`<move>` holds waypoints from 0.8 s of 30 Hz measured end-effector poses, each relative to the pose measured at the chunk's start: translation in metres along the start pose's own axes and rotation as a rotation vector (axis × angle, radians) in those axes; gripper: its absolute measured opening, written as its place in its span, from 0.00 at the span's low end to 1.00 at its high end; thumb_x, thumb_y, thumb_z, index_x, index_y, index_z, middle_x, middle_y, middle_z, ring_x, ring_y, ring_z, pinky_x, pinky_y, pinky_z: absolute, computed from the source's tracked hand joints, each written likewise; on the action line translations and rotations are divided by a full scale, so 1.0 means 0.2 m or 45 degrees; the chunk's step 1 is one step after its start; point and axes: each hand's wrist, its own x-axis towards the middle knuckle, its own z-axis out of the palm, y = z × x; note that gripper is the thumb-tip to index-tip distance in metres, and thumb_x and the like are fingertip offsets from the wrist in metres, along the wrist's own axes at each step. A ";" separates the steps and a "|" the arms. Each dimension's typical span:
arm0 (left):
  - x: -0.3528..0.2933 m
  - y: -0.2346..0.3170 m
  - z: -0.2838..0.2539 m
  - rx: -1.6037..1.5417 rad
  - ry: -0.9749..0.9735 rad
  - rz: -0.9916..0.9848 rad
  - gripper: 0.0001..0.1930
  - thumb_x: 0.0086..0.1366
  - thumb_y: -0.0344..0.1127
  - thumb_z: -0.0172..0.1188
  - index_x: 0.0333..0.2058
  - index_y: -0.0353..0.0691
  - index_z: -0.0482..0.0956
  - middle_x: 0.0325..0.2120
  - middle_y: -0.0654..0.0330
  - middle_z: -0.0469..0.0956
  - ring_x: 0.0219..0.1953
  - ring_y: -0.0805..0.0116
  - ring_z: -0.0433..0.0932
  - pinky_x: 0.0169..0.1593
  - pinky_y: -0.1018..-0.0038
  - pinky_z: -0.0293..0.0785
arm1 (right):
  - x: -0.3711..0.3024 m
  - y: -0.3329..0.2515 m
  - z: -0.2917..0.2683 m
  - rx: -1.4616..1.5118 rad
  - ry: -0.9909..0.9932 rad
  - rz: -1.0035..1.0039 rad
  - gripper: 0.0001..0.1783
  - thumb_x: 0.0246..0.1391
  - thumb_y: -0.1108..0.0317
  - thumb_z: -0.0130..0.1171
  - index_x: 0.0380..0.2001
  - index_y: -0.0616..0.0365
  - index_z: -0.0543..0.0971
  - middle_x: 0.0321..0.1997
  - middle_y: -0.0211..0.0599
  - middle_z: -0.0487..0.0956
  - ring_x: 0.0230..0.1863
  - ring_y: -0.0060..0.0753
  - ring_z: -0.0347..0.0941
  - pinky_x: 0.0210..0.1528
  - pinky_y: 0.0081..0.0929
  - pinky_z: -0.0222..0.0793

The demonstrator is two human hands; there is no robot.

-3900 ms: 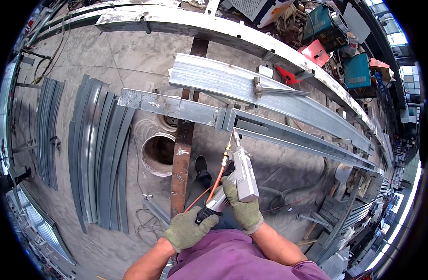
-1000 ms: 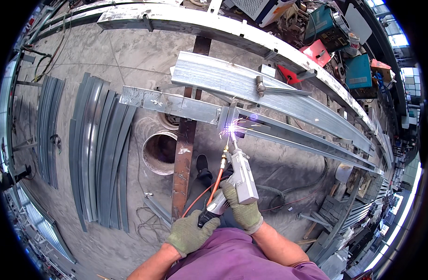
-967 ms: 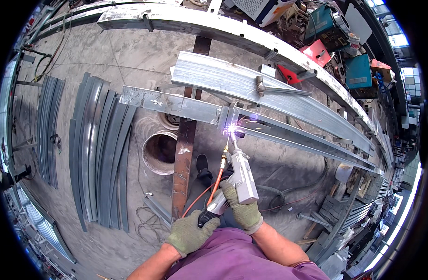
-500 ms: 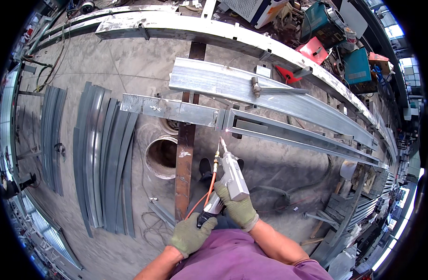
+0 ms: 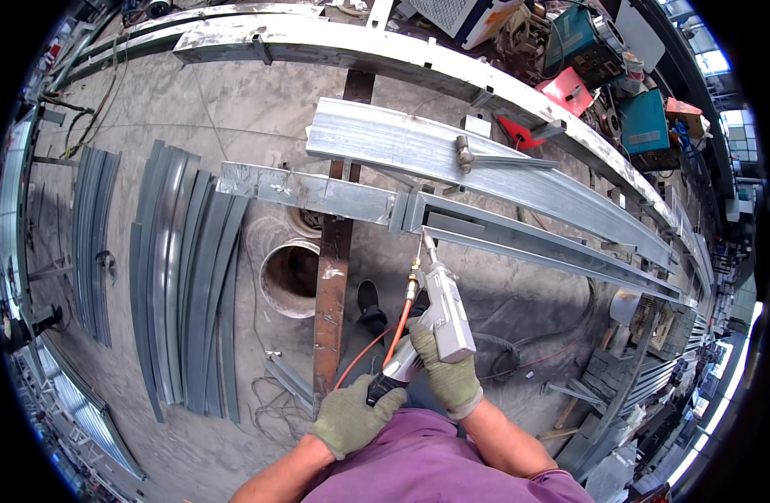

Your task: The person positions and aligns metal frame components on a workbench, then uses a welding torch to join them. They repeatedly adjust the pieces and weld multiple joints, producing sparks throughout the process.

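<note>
Both of my hands, in greenish work gloves, hold a grey and white welding gun with a thin nozzle and an orange hose. My right hand is wrapped round its body. Lower and to the left, my left hand closes on the black rear handle. The nozzle tip meets, or nearly meets, the near edge of a galvanized steel channel, by the joint with a flat-faced steel length on the left. Whether it touches cannot be told.
A wide steel beam lies behind, with a hammer on it. A rusty bar crosses underneath. Left of it stands a round bucket. Stacked metal profiles lie on the floor at left; teal machines stand far right.
The welding gun and both hands have shifted slightly right, and the nozzle has risen closer to the channel's edge. A small bright glow near the joint earlier no longer shows.
</note>
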 end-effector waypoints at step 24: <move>0.02 0.03 -0.05 0.034 -0.004 0.002 0.35 0.70 0.68 0.60 0.48 0.34 0.81 0.36 0.38 0.86 0.43 0.34 0.86 0.48 0.49 0.80 | 0.04 -0.01 0.03 -0.011 0.018 0.015 0.14 0.69 0.62 0.68 0.50 0.59 0.82 0.36 0.28 0.83 0.35 0.20 0.79 0.34 0.25 0.75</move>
